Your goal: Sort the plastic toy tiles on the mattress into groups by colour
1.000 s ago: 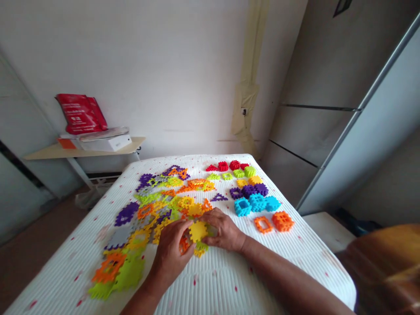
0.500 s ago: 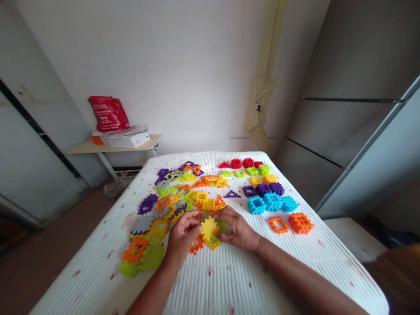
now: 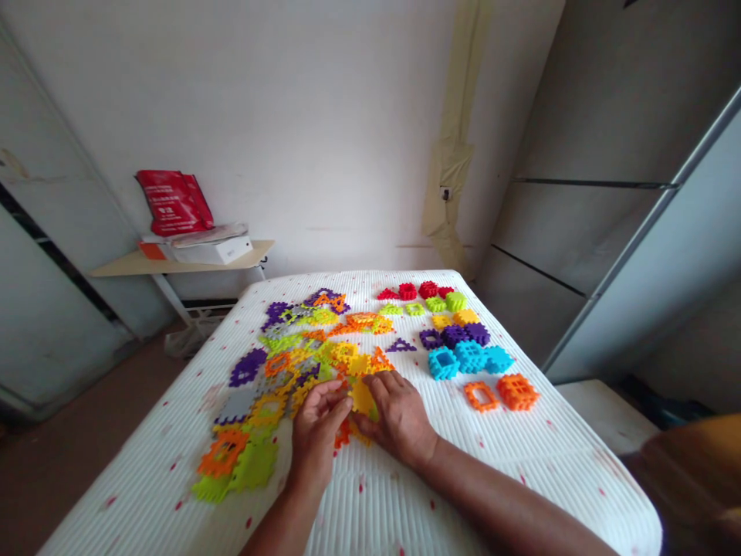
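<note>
1. Desk (image 3: 370, 513): bare patch nearest camera, passable.
2. Left side: mixed interlocking tiles (image 3: 289, 378) heaped, obstructed.
3. Centre lane: open; purple triangle (image 3: 401, 350) inside, right hand (image 3: 399, 417) across near end.
4. Right of orange block (image 3: 518, 393): bare margin.

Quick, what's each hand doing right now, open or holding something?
Left hand: half-curled at the yellow piece; grip unclear.
Right hand: closed on the yellow piece.

The held piece (image 3: 362, 397) is yellow, the cloth (image 3: 370, 513) white flecked red.
</note>
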Motion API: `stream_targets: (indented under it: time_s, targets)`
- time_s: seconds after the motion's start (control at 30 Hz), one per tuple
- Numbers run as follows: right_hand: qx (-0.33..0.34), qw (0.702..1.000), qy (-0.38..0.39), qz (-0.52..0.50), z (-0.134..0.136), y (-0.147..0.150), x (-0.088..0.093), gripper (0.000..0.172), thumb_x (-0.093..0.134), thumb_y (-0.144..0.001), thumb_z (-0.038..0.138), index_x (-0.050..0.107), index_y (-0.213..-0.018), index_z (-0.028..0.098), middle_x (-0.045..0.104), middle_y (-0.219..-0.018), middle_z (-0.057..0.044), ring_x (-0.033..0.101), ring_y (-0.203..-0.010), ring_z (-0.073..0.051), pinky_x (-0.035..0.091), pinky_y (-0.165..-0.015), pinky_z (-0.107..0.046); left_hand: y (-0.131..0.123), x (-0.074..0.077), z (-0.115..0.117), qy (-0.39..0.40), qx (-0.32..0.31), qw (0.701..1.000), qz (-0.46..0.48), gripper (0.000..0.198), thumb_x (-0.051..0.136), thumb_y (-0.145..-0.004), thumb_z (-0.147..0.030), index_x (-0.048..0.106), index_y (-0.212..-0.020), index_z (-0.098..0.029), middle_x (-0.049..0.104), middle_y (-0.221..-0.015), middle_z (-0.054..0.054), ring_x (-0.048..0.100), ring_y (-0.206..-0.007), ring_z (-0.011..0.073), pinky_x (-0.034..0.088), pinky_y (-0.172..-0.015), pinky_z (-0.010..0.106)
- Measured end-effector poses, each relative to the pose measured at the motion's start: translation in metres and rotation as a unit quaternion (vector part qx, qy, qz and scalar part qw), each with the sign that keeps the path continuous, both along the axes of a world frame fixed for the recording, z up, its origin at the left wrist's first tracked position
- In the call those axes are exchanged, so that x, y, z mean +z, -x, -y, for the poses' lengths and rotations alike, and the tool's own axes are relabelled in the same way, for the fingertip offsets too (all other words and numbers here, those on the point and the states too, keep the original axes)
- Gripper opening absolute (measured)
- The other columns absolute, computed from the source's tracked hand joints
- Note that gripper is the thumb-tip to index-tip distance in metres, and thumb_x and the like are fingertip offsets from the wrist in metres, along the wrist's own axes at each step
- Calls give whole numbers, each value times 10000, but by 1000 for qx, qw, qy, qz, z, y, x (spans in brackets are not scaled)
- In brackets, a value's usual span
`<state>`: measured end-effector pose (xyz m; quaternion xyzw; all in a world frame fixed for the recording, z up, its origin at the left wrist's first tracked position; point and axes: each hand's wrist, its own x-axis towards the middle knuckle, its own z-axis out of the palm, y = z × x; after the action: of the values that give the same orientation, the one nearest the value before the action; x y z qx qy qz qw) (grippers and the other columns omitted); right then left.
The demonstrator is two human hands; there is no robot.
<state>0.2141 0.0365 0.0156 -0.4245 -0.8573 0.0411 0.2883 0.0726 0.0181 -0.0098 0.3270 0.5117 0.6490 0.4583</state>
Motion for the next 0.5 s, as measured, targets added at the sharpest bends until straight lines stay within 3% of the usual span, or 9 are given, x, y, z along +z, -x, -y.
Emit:
stream_targets:
  time_s: [0.13, 0.23, 0.37, 0.43, 0.5]
  targets:
    - [-7, 999, -2, -35, -6, -10, 10, 381, 589, -813, 384, 562, -1120, 158, 619, -1016, -100, 551, -933, -238, 464, -824, -367, 1, 4, 2, -15, 1, 1000, -10, 536, 756, -611, -365, 565, -1072, -171, 649, -744, 1, 621, -729, 146, 489, -697, 251]
    - [-69, 995, -33, -67, -30, -42, 31, 393, 619, -792, 383, 577, -1117, 167, 625, -1042, -102, 559, -962, -242, 450, -850, -362, 4, 4, 2, -17, 17, 1000, -9, 514, 736, -635, -406, 573, -1071, -189, 679, -836, 22, 632, -815, 155, 488, -756, 253]
    - [-284, 958, -22, -37, -88, -109, 63, 428, 626, -778, 410, 593, -1118, 152, 645, -1031, -110, 588, -961, -242, 448, -831, -328, 9, 1, -1, 2, 42, 999, -1, 490, 753, -601, -413, 603, -1006, -182, 683, -877, 29, 631, -842, 163, 490, -763, 250]
    - [-396, 917, 40, 33, -117, -139, 72, 460, 586, -797, 460, 583, -1152, 168, 640, -1069, -116, 589, -991, -258, 455, -796, -327, 10, 1, -2, 2, 49, 999, -2, 485, 753, -593, -417, 609, -990, -178, 679, -886, 32, 632, -852, 175, 494, -766, 263]
    - [-441, 887, 110, 80, -140, -160, 73, 460, 582, -793, 479, 595, -1147, 184, 643, -1081, -117, 596, -1001, -265, 464, -767, -321, 10, 2, -3, 2, 52, 999, -8, 480, 749, -589, -423, 614, -978, -176, 678, -885, 36, 634, -860, 188, 497, -776, 280]
